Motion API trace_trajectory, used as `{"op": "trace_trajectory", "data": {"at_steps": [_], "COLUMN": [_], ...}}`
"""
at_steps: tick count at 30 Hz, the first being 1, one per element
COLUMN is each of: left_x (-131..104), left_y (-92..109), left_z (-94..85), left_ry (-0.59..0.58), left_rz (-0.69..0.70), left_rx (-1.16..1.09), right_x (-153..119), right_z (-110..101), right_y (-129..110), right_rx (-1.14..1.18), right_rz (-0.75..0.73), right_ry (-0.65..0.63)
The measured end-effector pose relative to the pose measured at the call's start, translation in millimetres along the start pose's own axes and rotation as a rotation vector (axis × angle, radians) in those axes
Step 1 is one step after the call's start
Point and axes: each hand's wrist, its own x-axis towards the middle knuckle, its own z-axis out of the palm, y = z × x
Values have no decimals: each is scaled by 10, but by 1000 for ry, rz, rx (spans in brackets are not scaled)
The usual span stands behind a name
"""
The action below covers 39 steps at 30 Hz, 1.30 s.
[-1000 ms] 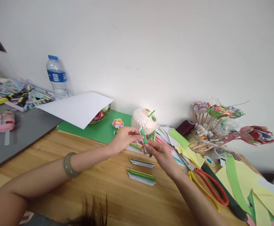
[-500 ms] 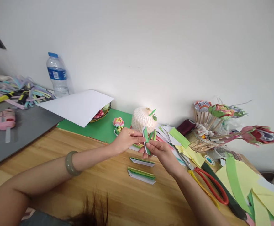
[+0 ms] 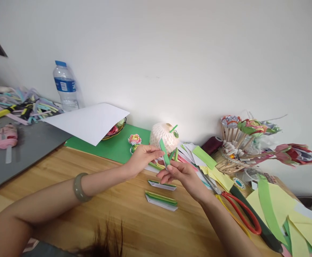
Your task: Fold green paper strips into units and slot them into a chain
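Note:
Between both hands, above the wooden table, is a narrow folded strip of green and white paper point(image 3: 164, 151), tilted with its top leaning left. My left hand point(image 3: 141, 157) pinches its left edge with thumb and fingers. Around its lower end are the fingers of my right hand point(image 3: 181, 175), thumb toward the strip. Below the hands, two similar folded paper strips lie on the table: a slim one point(image 3: 161, 185) and a wider green and yellow one point(image 3: 161, 201). More folded pieces behind the hands are partly hidden.
Scissors point(image 3: 241, 210) with red and yellow handles lie right, among paper sheets point(image 3: 265, 200). Behind stand a netted white ball-shaped object point(image 3: 162, 134) and a jar of paper flowers point(image 3: 225, 162). Leftward are a white sheet point(image 3: 91, 119), a water bottle point(image 3: 65, 87) and a pink glue gun point(image 3: 3, 139).
The folded paper strip has shifted slightly up and left and turned a little. My right hand's grip has slid to its lower end, and its fingers have shifted.

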Motion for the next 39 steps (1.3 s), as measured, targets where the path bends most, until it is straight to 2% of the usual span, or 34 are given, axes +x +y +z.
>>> {"op": "trace_trajectory", "data": {"at_steps": [3,8,13,16,18,21,23,26,29,39], "left_x": [16,15,-12,4,27,65,81,88,83,77], "left_y": [-22,-28,-5,2,7,12,7,-8,-16,6], "left_z": [-20,1,27,3,-21,-51,-61,-65,-65,-55], "left_ry": [52,15,-13,10,60,155,188,205,201,167], "left_rz": [-40,-42,-72,-10,12,-44,-78,-90,-79,-99], "left_rx": [-48,-97,-31,8,-6,-51,-69,-86,-87,-64], "right_x": [-4,0,1,17,44,90,106,100,90,127], "right_z": [-14,-9,-1,-55,-119,-213,-241,-216,-159,-70], "right_y": [16,31,4,3,33,111,160,201,226,353], "right_rx": [8,51,65,-12,-116,-410,-670,-992,-1183,-1344], "right_rz": [16,43,78,63,12,-54,-75,-74,-59,-83], "right_ry": [-36,-81,-79,-37,80,288,335,308,240,192]}}
